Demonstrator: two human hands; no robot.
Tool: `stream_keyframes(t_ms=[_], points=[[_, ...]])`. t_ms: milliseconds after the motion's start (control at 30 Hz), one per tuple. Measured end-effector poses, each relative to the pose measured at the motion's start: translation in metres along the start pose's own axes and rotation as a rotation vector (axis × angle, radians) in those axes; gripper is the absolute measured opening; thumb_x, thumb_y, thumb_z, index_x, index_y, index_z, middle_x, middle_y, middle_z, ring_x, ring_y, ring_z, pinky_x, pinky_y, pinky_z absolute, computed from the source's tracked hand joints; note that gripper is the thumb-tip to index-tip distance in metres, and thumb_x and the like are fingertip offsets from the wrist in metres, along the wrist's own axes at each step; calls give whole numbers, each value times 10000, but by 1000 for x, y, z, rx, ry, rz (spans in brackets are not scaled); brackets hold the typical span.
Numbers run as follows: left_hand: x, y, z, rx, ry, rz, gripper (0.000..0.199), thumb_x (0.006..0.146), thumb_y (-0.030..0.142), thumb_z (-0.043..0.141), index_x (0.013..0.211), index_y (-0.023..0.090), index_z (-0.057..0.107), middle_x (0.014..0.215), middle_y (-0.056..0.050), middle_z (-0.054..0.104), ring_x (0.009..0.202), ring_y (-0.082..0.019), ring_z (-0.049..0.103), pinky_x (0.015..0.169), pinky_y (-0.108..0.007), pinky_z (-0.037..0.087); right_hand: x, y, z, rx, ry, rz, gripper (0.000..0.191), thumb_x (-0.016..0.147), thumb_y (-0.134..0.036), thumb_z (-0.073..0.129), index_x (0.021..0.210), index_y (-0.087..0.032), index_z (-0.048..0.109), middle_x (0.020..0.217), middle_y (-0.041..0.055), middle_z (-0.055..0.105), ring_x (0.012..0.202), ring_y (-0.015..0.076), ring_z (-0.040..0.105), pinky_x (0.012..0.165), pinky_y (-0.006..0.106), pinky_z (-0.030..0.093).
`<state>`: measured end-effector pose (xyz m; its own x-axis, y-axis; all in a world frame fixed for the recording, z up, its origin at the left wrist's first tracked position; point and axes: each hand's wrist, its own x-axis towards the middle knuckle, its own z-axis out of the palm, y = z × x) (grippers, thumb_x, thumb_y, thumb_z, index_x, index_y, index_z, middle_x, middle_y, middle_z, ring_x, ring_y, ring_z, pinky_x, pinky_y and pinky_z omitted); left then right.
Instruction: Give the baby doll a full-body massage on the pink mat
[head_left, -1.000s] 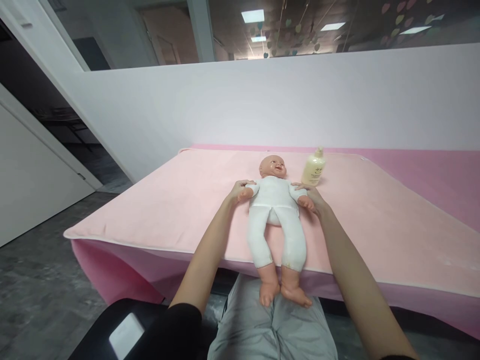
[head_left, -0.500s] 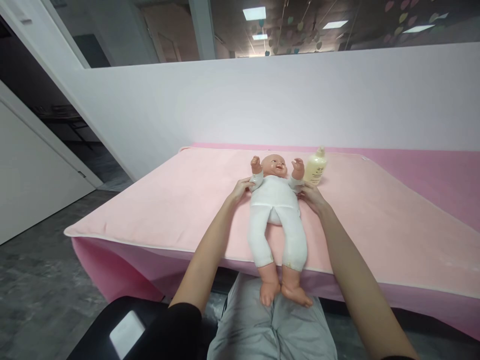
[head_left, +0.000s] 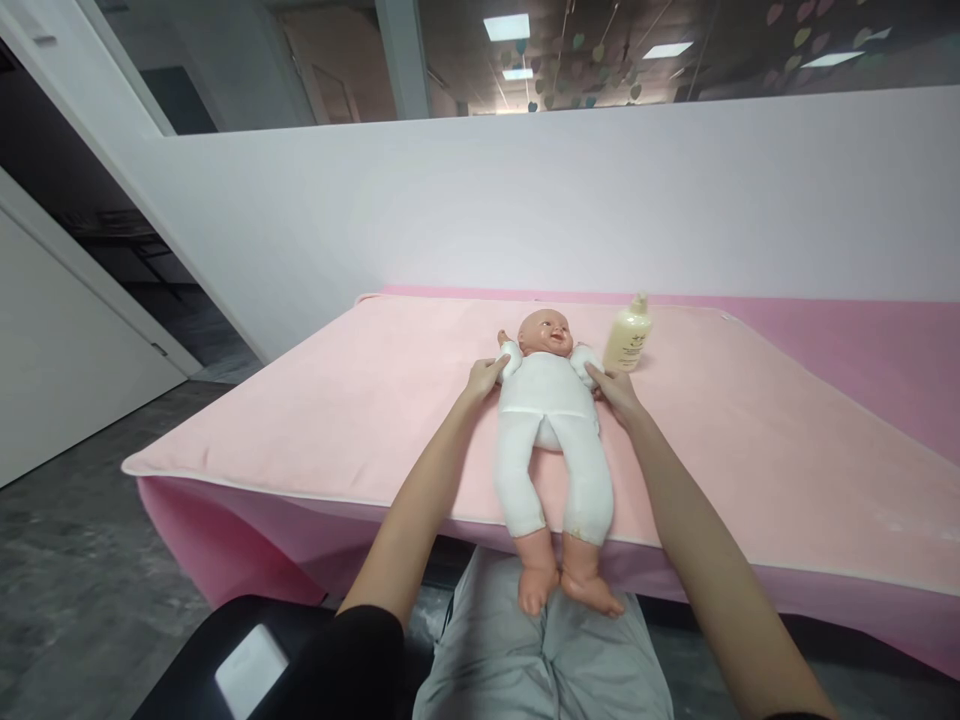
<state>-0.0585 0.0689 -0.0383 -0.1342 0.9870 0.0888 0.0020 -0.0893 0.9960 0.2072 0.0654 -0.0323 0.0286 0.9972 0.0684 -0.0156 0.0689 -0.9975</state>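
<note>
A yellowish bottle (head_left: 628,342), its fill unclear, stood near the doll (head_left: 548,386), whose sleeved arms (head_left: 513,356) the left hand (head_left: 483,379) and right hand (head_left: 618,392) pinched.

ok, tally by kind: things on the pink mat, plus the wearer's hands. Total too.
Baby doll: 1
Yellow bottle: 1
Hands: 2 (left hand, right hand)
Total: 4

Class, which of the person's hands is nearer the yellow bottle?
The right hand, holding the doll by one arm just in front of the bottle; the left hand holds the other arm, farther away.
</note>
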Motion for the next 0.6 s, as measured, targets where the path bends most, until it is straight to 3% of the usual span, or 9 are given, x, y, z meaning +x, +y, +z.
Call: stream_keyframes(t_ms=[133,233,433,600], points=[[3,3,3,265,158,48,533,730,503,670,400,188,394,432,34,302,509,-103,308,548,-276,185,3,5,9,-126,149,-18,434,615,-577,734,579,-195,532,483,-33,468,435,93,418,380,230,338],[1,4,5,279,185,77,549,741,482,670,388,190,367,418,34,293,510,-102,298,541,-277,173,2,5,11,-167,181,-48,447,629,-585,713,556,-197,503,465,-42,434,431,91,396,376,231,312],[-5,1,0,-32,-45,15,415,695,552,685,614,160,574,540,8,500,516,-104,426,515,-246,292,-1,0,3,-7,59,-15,442,575,-561,773,602,-184,545,519,-25,497,451,86,434,408,230,370],[-7,5,-3,-189,-177,-53,400,602,494,771,708,140,618,627,-20,580,545,-110,509,534,-244,367,-1,-1,-6,85,-74,30,396,547,-470,826,727,-171,637,623,-2,589,499,88,489,445,220,408]])
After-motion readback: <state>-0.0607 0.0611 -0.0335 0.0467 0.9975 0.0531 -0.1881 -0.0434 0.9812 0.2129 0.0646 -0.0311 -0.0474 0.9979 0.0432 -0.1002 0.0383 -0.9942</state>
